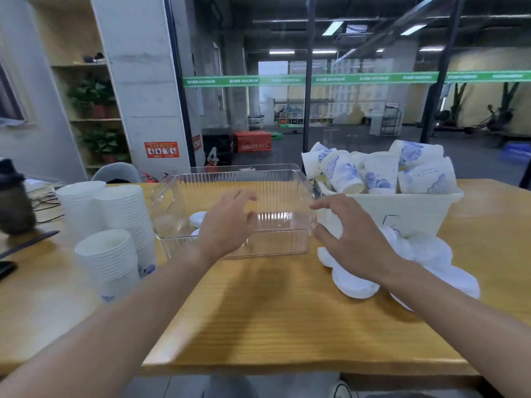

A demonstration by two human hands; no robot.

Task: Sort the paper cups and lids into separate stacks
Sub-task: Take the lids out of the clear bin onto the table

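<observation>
Two hands (227, 222), two bins (235, 179), three cup stacks (109, 254)

A wooden table (258, 320) fills the near ground, its grain running left to right. At its far left edge sits a dark, blurred bottle-like thing (13, 202), with black cables (47, 201) trailing behind it and a dark flat object (7, 268) at the very edge. Beyond the table, on the left, a wooden shelf unit (83, 81) carries two potted plants (92, 96). A grey concrete pillar (143, 81) bears an orange notice (161, 149). Behind the glass wall with its green band (344, 79) stands a red box (253, 142), far off.
</observation>
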